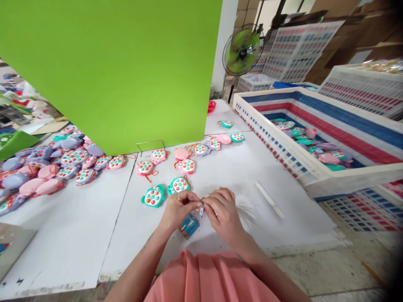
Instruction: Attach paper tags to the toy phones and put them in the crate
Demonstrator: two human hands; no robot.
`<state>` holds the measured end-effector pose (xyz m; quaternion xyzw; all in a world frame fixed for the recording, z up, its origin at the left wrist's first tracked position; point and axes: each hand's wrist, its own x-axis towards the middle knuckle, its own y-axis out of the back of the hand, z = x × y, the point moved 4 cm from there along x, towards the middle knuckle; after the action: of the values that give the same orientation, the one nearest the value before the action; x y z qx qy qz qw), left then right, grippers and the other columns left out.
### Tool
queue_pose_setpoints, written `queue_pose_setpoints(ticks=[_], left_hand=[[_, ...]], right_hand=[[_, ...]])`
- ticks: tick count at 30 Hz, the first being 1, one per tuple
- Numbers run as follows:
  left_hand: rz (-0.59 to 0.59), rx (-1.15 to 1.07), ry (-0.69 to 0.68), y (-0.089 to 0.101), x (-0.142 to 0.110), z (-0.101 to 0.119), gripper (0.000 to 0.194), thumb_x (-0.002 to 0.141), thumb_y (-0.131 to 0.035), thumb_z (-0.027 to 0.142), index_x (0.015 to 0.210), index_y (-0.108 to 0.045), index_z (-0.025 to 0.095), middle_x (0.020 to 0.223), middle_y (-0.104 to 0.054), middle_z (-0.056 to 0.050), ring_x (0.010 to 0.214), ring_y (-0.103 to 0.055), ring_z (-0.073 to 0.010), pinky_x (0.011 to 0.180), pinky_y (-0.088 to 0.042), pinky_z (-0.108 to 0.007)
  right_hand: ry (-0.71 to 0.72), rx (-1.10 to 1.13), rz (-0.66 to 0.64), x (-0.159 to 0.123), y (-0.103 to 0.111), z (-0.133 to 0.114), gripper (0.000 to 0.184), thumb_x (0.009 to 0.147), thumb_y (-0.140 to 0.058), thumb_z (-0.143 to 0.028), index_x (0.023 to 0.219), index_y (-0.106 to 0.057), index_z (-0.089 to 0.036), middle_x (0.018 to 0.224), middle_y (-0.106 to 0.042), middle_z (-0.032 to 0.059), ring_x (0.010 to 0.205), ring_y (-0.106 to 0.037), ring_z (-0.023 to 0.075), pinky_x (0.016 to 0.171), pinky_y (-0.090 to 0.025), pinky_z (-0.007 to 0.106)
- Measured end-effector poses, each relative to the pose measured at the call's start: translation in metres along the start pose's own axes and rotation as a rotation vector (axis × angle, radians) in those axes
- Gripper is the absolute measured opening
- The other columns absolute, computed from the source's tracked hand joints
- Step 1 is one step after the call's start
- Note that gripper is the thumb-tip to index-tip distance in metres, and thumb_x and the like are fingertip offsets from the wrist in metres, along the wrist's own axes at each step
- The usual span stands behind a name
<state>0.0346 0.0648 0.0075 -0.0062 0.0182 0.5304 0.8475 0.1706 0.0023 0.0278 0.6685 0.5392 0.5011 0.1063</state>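
Observation:
My left hand (181, 206) and my right hand (224, 209) meet over the table, thumbs and fingertips pinched together. At their fingertips is a small blue-and-white piece (201, 212), mostly hidden by the fingers, so its kind is unclear. Just below my left hand lies a flat blue pack (189, 227) with pale marks. Two green animal-shaped toys with round coloured buttons lie beyond my left hand: one green toy (153, 196) to the left, another green toy (179, 184) close to the knuckles. Beside my right hand is a spread of thin clear strands (247, 209).
A white strip (269, 200) lies on the white table (252, 167) at right. Pink and purple toys (185, 166) with orange cords sit farther back. A toy heap (75, 157) is at left. A green board (126, 75) stands behind; a large crate (315, 184) borders the right.

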Motion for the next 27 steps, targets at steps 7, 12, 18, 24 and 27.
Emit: queue_pose_setpoints(ticks=[7,12,18,24,27], left_hand=[[-0.004,0.043,-0.006,-0.001,-0.0005,-0.0002,0.013,0.066,-0.074,0.023,0.069,-0.065,0.015,0.063,-0.065,0.001,0.059,-0.059,-0.0114,0.059,-0.048,-0.022],[-0.037,0.021,-0.015,-0.0004,-0.0004,0.0045,0.011,0.066,-0.074,0.025,0.073,-0.07,0.016,0.067,-0.068,-0.001,0.061,-0.061,-0.0127,0.062,-0.051,-0.024],[-0.075,-0.161,0.107,-0.0024,0.0007,-0.0025,0.024,0.066,-0.075,0.031,0.081,-0.068,0.014,0.068,-0.068,-0.002,0.061,-0.063,-0.0132,0.063,-0.052,-0.027],[-0.072,-0.073,0.083,-0.0028,0.0009,-0.0035,0.023,0.067,-0.074,0.034,0.072,-0.065,0.013,0.063,-0.064,-0.001,0.058,-0.059,-0.0112,0.058,-0.048,-0.023],[-0.112,0.022,0.056,-0.002,-0.0005,0.0017,0.021,0.069,-0.073,0.033,0.072,-0.067,0.013,0.062,-0.064,-0.001,0.058,-0.057,-0.0109,0.057,-0.046,-0.021]], right_hand=[[0.02,-0.025,0.005,0.0013,0.0019,-0.0037,0.016,0.087,-0.047,-0.014,0.083,-0.061,-0.02,0.076,-0.061,0.0032,0.085,-0.051,0.0197,0.09,-0.034,0.042],[0.021,-0.025,0.025,0.0001,0.0013,-0.003,0.015,0.088,-0.046,-0.014,0.081,-0.059,-0.019,0.076,-0.062,0.0033,0.083,-0.05,0.019,0.089,-0.034,0.043],[0.004,0.029,0.054,0.0004,0.0014,0.0008,0.013,0.087,-0.047,-0.016,0.082,-0.059,-0.021,0.076,-0.062,0.0025,0.082,-0.052,0.019,0.086,-0.036,0.042],[-0.041,0.087,0.082,0.0002,0.0016,0.0008,0.014,0.085,-0.048,-0.016,0.077,-0.058,-0.022,0.074,-0.062,0.0012,0.079,-0.054,0.0183,0.09,-0.035,0.042],[-0.078,0.18,0.084,-0.0002,0.001,0.0022,0.016,0.085,-0.048,-0.017,0.073,-0.057,-0.022,0.071,-0.061,-0.0002,0.076,-0.055,0.017,0.09,-0.034,0.042]])
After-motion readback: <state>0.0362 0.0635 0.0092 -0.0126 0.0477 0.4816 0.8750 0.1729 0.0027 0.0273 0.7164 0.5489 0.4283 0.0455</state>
